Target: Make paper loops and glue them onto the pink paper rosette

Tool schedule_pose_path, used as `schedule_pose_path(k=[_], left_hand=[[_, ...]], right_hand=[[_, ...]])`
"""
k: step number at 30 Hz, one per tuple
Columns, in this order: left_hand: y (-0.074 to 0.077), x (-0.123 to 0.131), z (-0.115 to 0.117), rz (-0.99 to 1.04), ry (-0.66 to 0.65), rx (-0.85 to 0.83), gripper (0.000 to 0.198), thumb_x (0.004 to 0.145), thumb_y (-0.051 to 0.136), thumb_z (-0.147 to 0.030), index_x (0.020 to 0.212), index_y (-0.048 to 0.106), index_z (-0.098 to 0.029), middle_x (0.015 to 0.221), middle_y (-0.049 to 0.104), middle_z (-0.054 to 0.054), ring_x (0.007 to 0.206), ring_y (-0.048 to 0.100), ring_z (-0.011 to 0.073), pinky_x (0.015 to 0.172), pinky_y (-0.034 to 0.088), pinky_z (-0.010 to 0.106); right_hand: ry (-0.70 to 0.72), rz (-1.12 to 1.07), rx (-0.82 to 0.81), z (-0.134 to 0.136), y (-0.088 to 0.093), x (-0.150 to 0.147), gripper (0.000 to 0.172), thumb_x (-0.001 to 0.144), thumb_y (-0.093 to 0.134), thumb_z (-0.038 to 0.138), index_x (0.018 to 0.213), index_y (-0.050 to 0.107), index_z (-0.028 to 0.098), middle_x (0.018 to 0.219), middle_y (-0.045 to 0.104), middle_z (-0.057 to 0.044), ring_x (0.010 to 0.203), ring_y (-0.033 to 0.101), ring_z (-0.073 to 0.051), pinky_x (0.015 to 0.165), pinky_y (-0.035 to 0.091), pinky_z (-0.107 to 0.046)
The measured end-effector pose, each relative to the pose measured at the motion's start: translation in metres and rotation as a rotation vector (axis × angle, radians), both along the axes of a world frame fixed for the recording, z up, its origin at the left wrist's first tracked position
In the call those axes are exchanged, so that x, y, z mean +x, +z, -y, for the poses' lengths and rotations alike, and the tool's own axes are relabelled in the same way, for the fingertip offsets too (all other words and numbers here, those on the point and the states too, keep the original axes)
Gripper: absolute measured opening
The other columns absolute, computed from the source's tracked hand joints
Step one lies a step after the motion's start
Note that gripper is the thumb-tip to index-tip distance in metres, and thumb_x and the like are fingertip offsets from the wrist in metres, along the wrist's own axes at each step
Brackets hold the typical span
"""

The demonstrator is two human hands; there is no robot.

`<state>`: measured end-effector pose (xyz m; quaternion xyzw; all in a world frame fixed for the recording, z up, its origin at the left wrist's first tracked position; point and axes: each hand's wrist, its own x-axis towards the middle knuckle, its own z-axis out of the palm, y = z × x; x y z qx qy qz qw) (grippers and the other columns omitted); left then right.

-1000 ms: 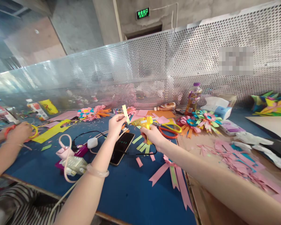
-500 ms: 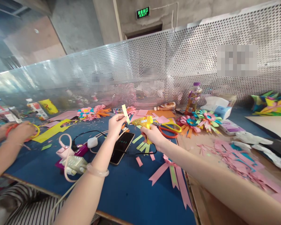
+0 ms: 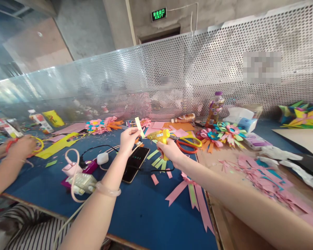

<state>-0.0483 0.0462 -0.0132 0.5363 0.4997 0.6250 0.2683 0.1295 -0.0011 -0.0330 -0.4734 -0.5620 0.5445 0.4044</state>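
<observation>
At the near edge of the blue tabletop (image 3: 138,222), striped cloth (image 3: 41,231) shows at the lower left, and a pale bangle (image 3: 108,190) circles the person's left wrist. Pink paper tails (image 3: 204,211) with forked ends lie to the right, beside the brown board (image 3: 234,222). Farther in, plugs and adapters crowd a purple power strip (image 3: 90,167) on the left, and a dark phone (image 3: 136,164) lies partly behind the left forearm.

Above the phone, the left hand (image 3: 129,140) has its grip pinched on a pale yellow paper strip (image 3: 139,125), held up off the surface. The right hand (image 3: 169,150) has its grip wrapped around the handle of a yellow glue gun (image 3: 159,134); the nozzle points left, just beside the strip's lower end, and whether they touch I cannot tell. Pale green strips (image 3: 159,161) fan out beneath the gun, and scissors (image 3: 189,144) lie just beyond the right hand.

Past these, paper flowers (image 3: 231,133) sit on the right near an upright bottle (image 3: 215,107). Behind everything stands a perforated metal panel (image 3: 211,66).
</observation>
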Motion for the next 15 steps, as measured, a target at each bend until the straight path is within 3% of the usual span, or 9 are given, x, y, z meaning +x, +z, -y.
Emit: schedule_pose_path(k=[15], left_hand=[[-0.0013, -0.0005, -0.0013, 0.023, -0.041, -0.012, 0.026, 0.058, 0.075, -0.024, 0.08, 0.069, -0.013, 0.074, 0.071, 0.007, 0.068, 0.065, 0.0193, 0.069, 0.049, 0.03]], right_hand=[[-0.002, 0.039, 0.018, -0.0027, -0.0051, 0.0006, 0.024, 0.091, 0.052, 0.031, 0.106, 0.057, 0.013, 0.095, 0.062, -0.004, 0.074, 0.062, -0.013, 0.063, 0.053, -0.029]])
